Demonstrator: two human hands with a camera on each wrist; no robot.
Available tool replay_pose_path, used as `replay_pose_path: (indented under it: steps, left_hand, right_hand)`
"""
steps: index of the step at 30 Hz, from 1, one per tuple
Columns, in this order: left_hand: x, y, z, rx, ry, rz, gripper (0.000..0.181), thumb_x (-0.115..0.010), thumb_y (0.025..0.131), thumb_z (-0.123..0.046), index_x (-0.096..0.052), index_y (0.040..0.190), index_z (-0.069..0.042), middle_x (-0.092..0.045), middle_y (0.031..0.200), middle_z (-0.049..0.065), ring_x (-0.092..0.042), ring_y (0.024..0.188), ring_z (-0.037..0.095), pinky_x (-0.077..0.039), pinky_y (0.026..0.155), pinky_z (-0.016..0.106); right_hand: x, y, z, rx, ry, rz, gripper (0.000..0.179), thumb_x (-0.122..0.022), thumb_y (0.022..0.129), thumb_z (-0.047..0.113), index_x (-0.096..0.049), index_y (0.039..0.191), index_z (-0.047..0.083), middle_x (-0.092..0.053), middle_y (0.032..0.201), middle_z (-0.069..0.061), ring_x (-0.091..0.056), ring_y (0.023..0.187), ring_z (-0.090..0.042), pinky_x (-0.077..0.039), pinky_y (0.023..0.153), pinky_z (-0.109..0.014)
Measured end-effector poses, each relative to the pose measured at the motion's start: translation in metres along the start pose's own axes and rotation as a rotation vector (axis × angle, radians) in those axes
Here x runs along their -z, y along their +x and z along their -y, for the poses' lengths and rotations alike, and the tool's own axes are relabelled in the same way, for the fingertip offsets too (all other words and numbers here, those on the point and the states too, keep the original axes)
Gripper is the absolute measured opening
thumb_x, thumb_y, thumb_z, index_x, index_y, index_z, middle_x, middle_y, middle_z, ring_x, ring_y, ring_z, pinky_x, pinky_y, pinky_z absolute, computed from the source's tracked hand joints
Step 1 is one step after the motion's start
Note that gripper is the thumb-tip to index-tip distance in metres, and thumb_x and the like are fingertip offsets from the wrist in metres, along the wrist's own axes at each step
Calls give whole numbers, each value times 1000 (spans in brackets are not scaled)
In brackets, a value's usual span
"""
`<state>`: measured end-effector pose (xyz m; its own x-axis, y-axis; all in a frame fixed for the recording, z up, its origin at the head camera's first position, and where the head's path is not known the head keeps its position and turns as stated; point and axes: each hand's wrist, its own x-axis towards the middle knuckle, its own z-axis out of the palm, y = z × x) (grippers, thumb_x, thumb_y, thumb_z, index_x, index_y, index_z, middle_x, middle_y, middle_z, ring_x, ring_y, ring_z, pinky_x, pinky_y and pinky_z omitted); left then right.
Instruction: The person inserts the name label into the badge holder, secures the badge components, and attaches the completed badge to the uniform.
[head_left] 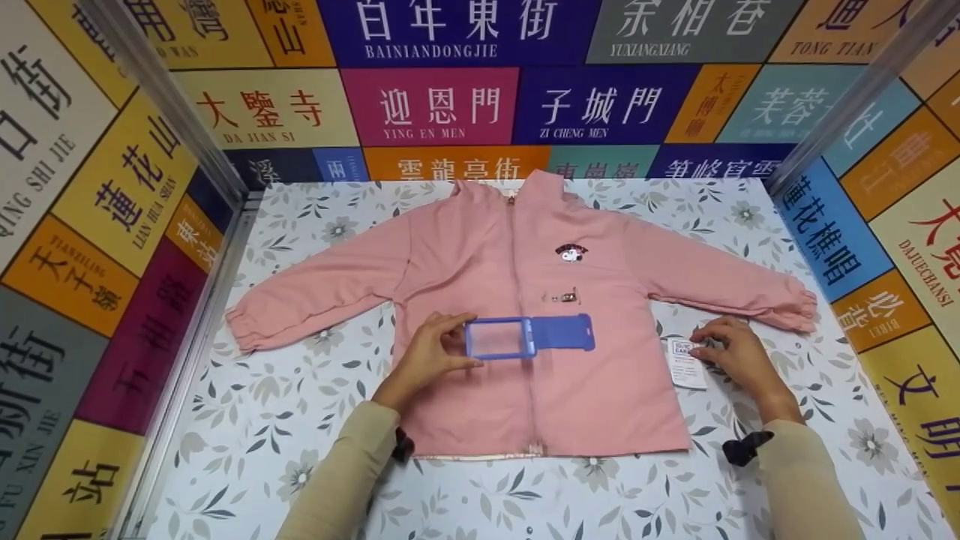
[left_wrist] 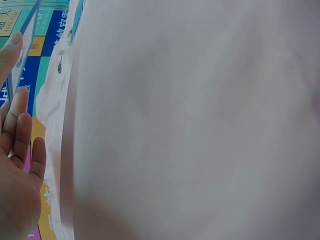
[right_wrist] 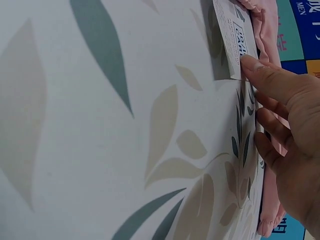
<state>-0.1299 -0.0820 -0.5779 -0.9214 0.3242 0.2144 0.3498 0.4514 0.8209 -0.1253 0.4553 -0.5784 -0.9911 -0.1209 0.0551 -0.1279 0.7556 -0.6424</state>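
My left hand [head_left: 429,358] pinches a blue-framed card holder [head_left: 498,339] by its left end, thumb below and fingers above. The holder has a clear window, and its blue flap [head_left: 562,332] is folded out to the right, over the front of a pink zip-up jacket [head_left: 600,405]. Beyond the jacket's right edge, my right hand [head_left: 739,360] pinches the corner of a white printed card [head_left: 687,372]. In the right wrist view that card [right_wrist: 231,42] tilts up off the tablecloth, the thumb on its printed face; the fingers behind it are partly hidden.
The jacket lies flat with both sleeves spread on a leaf-patterned white tablecloth [head_left: 225,420]. A small metal clip [head_left: 568,297] lies on its chest below a cartoon patch [head_left: 571,253]. Colourful panels with lettering [head_left: 442,105] wall the back and both sides.
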Motion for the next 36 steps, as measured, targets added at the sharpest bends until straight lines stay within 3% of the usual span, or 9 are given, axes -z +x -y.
replay_pose_path:
  steps: [6,11,21,36]
  left_hand:
    - [0,0,-1,14,-5,6,77,-93,63,-30,-64,132,-11,-69,96,5,-54,92,16,-54,84,35]
    - [-1,-1,0,3,-12,2,77,-93,64,-30,-64,132,-10,-69,96,5,-55,91,18,-55,84,35]
    - [-1,-1,2,-4,-5,0,78,-94,62,-29,-64,132,-9,-69,95,5,-55,90,17,-54,83,30]
    - [-1,0,2,-20,14,-8,77,-94,62,-31,-65,130,-10,-70,94,6,-55,89,18,-54,81,34]
  right_hand:
    - [-1,1,3,5,-10,-7,20,-78,82,7,-70,100,4,-61,101,-11,-51,85,1,-41,75,-12]
    - [-1,2,7,-39,-16,37,17,-76,85,7,-67,100,7,-65,95,-10,-52,78,3,-42,70,-13]
    - [0,4,8,-58,-35,64,16,-75,86,7,-67,100,8,-66,91,-10,-53,75,0,-45,67,-17]
    - [7,4,11,-58,17,81,17,-71,89,8,-67,105,5,-67,95,-13,-56,76,2,-47,67,-14]
